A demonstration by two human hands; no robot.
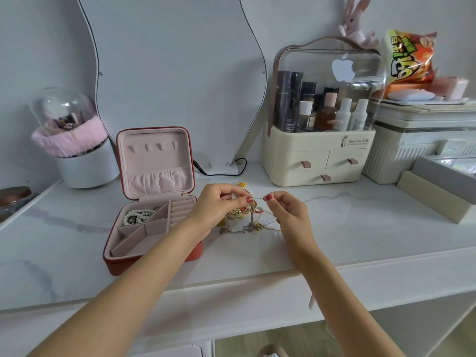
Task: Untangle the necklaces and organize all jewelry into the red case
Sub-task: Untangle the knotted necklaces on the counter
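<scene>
A tangle of necklaces (pixel 244 217) is held up over a white marble table (pixel 360 228), just right of the open red case (pixel 152 202).

At the far left a white brush holder (pixel 77 150) with a pink band is seen, and a wavy mirror (pixel 175 73) is propped behind the case. A pearl bracelet (pixel 136 215) is laid in the case's far-left compartment. The left hand (pixel 219 207) is curled over the tangle, a chain pinched between thumb and forefinger. A thin chain is drawn taut to the right hand (pixel 286 210), where it is pinched between thumb and forefinger, the other fingers curled. The loose ends are left lying on the table. A small gold piece (pixel 242 184) is seen just beyond. At the far right a cream cosmetics box (pixel 319 150) is placed.
</scene>
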